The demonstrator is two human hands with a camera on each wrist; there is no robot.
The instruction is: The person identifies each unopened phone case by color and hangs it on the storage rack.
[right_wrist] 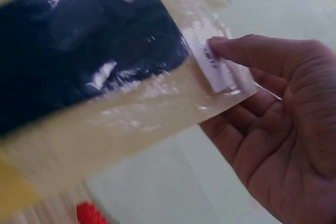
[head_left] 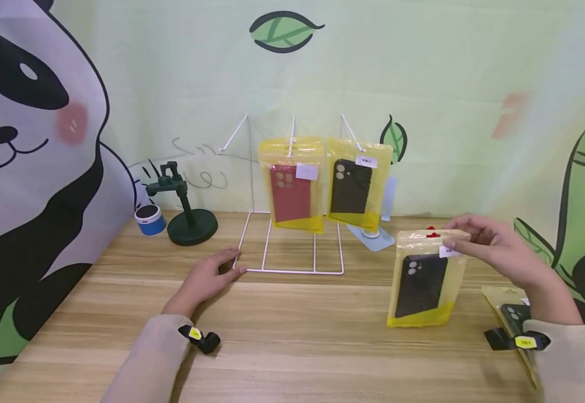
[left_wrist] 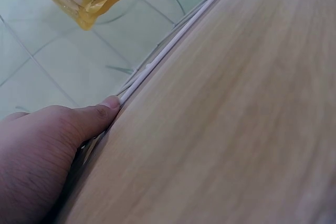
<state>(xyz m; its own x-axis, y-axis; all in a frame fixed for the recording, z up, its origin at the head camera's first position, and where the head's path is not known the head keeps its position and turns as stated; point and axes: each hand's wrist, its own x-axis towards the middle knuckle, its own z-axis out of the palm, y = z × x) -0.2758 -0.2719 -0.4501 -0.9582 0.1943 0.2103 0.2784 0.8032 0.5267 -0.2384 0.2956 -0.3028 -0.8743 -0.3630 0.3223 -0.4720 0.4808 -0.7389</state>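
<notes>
My right hand (head_left: 494, 246) pinches the top corner of a clear and yellow pouch (head_left: 423, 280) with a black phone case (head_left: 420, 285) inside. In the right wrist view, the thumb presses by a white label (right_wrist: 212, 64) on that pouch. My left hand (head_left: 212, 277) rests at the front left corner of a white wire rack (head_left: 292, 272), its thumb tip touching the wire in the left wrist view. Two similar pouches hang from the rack's prongs: one with a red phone case (head_left: 291, 193), the other with a black phone case (head_left: 351, 187).
Another pouch (head_left: 494, 296) lies at the right, partly under the right forearm. A dark green stand (head_left: 192, 226) and a blue and white jar (head_left: 150, 220) stand at the back left. Behind the rack is a light blue stand (head_left: 373, 240), before a printed backdrop (head_left: 448, 56).
</notes>
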